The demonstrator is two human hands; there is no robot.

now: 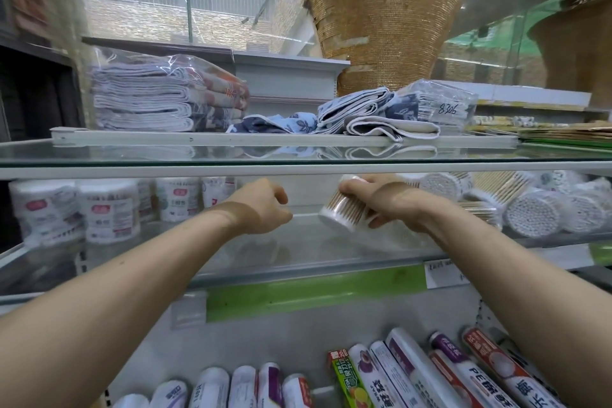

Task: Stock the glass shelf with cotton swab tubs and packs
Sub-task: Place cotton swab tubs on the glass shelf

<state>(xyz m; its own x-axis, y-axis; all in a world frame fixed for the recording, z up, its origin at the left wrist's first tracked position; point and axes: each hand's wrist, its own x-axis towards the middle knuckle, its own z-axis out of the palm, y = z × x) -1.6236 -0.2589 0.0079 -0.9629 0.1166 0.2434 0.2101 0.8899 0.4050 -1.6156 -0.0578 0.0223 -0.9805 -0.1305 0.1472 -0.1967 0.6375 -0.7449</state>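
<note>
The cotton swab tub [344, 212], tilted, is gripped by the right hand [387, 202] over the glass shelf's [265, 252] bare middle — probably to fill the gap between labelled tubs [109, 209] and packs [530, 212] — while the left hand [261, 205] is curled, holding nothing.

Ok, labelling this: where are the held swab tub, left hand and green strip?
swab tub [342, 209], head view, side wall
left hand [261, 207], head view, its back
green strip [314, 295], head view, middle

Middle of the glass shelf [265, 252] lay open, a bare gap between the labelled tubs [109, 209] crowding the left and the swab packs [533, 212] piled right. Upper shelf [298, 170] capped the headroom low. The right hand [387, 199], holding a swab tub [337, 214], filled the gap's right edge.
</note>
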